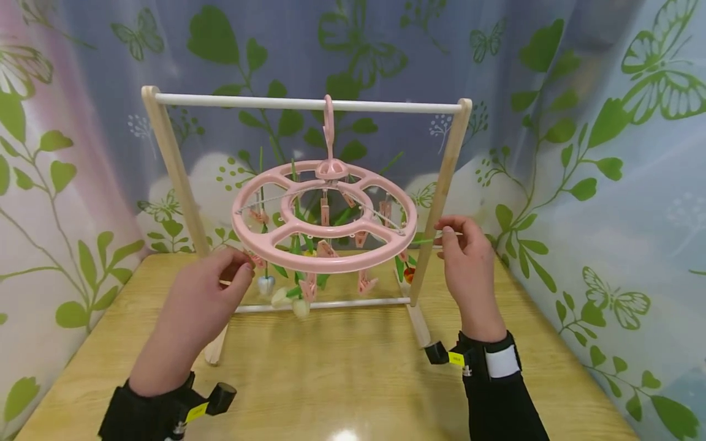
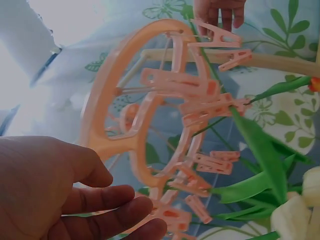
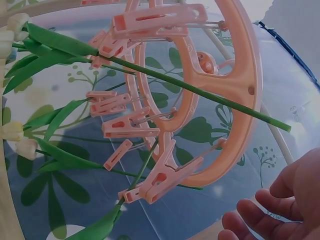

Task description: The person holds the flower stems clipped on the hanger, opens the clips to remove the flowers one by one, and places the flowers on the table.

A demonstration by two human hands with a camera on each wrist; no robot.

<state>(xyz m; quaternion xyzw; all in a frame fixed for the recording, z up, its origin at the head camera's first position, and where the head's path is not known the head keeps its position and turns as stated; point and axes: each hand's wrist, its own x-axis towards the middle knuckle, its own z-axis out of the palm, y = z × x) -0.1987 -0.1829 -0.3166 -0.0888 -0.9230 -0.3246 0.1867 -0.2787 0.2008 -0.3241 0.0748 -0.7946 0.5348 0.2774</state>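
Note:
A round pink clip hanger [image 1: 320, 264] hangs by its hook from a rack's white top bar [image 1: 242, 101]. Artificial tulips hang head-down from its pink clips [image 3: 167, 180], among them a blue-and-white tulip [image 1: 266, 285], a red-orange tulip [image 1: 409, 274] and white tulips [image 1: 301, 307]. My left hand [image 1: 206, 294] is beside the hanger's left edge, its fingers [image 2: 117, 195] loosely bent and holding nothing. To the right, my right hand [image 1: 466, 263] hovers by the rack's wooden post, fingers relaxed around bare air. A green stem [image 1: 423, 241] points toward it from the hanger's rim.
Wooden side posts [image 1: 441, 190] and a low white bar [image 1: 353, 304] frame the hanger on a wood-grain table [image 1: 342, 367]. Curtains [image 1: 607, 184] printed with green leaves and butterflies enclose the back and sides. Both wrists wear black straps with small cameras.

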